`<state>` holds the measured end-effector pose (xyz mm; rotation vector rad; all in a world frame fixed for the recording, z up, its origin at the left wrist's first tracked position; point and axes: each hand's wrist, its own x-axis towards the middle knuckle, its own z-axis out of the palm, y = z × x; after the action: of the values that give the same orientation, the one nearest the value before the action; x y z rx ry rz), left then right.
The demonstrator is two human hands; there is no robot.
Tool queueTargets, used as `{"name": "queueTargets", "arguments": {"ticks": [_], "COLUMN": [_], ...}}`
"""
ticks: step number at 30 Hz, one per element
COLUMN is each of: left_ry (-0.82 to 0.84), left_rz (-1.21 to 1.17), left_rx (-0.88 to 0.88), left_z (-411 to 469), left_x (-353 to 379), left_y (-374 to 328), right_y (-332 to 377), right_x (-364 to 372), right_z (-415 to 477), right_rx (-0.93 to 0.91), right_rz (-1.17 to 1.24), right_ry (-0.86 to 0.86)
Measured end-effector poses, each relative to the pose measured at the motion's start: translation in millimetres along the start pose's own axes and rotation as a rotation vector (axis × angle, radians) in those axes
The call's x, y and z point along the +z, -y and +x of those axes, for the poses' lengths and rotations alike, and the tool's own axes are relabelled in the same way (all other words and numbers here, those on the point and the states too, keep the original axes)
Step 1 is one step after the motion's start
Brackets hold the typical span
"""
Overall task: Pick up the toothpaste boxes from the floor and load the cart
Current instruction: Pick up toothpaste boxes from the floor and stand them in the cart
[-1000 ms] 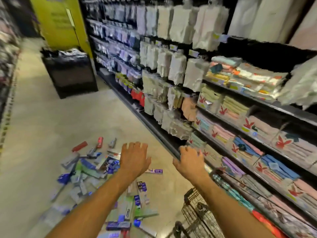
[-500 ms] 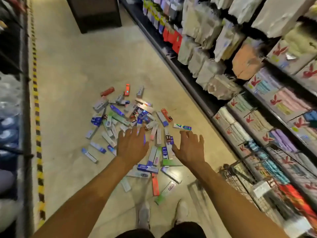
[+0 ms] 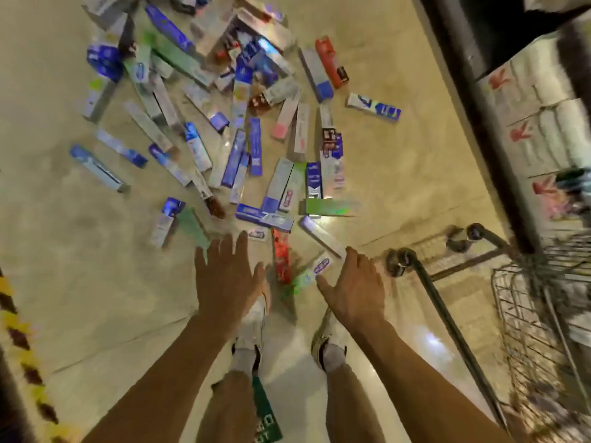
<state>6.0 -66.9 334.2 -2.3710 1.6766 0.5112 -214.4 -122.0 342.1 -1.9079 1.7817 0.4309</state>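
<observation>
Several toothpaste boxes [image 3: 243, 129] in blue, green, red and white lie scattered over the beige floor in front of me. My left hand [image 3: 227, 276] hovers palm down with fingers spread above the near edge of the pile, holding nothing. My right hand [image 3: 355, 289] is likewise spread and empty, just right of a red box [image 3: 281, 257] and a green-and-white box [image 3: 307, 276]. The wire cart [image 3: 524, 330] stands to my right, its dark handle bar [image 3: 438, 295] close to my right hand. The image is blurred.
Dark shelving with packaged goods [image 3: 527, 100] runs along the right side behind the cart. My two shoes [image 3: 256, 321] stand just below the hands. A yellow-and-black striped line [image 3: 19, 330] edges the floor at the left.
My view has tilted down from the shelves to the floor. Both hands, still empty and spread, have dropped toward the nearest boxes, and the cart is now close on the right.
</observation>
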Motion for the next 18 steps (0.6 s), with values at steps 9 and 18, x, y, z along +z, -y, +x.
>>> {"name": "queueTargets", "arguments": {"ticks": [9, 18], "left_ry": [0.176, 0.109], "left_rz": [0.082, 0.191], "left_rx": [-0.006, -0.006], "left_z": [81, 176], "left_x": [262, 370], "left_y": [-1, 57], "right_y": [-84, -109], "right_x": [212, 326], "right_z": [142, 258], "right_rx": [-0.026, -0.072], "right_rz": [-0.1, -0.089], "right_ry": [0.034, -0.097]}}
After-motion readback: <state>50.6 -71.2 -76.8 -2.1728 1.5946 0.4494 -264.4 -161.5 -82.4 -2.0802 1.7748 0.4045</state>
